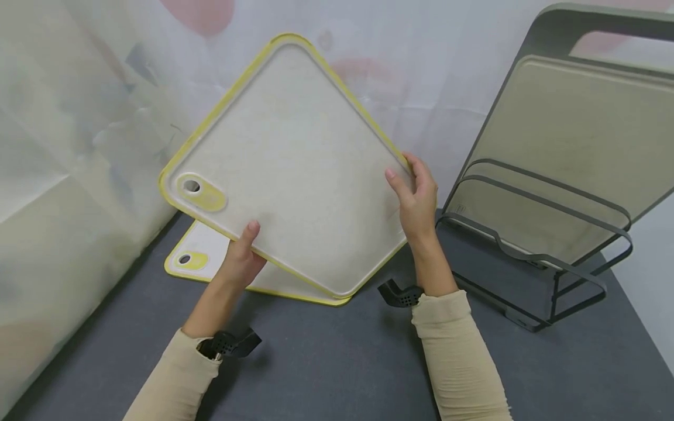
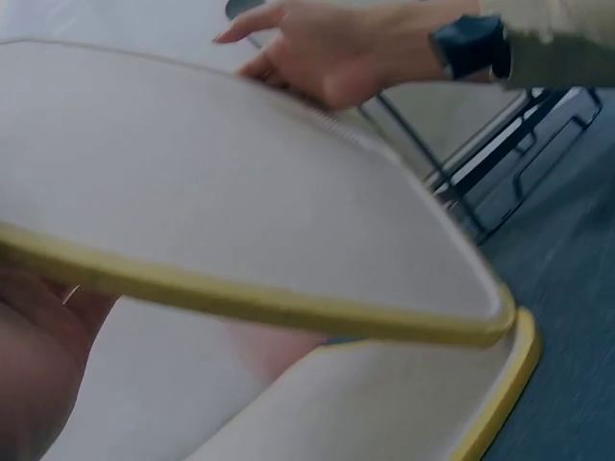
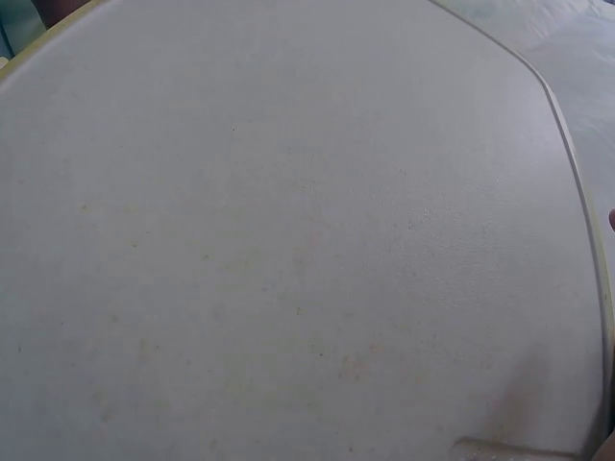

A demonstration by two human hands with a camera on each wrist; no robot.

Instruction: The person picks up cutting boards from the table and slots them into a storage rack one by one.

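To my right on the dark grey worktop [image 1: 326, 362] stands a dark grey wire rack [image 1: 547, 257] with curved loop dividers. A large grey-green rectangular cutting board [image 1: 574, 146] with a cut-out handle slot at its top leans upright in that rack, tilted back. A second yellow-rimmed white cutting board [image 1: 205, 260] lies flat on the worktop near the far left edge, its yellow oval hang-hole tab showing. Behind and along my left hangs a translucent white plastic sheet [image 1: 79, 146], creased, with blurred pink shapes showing through it.
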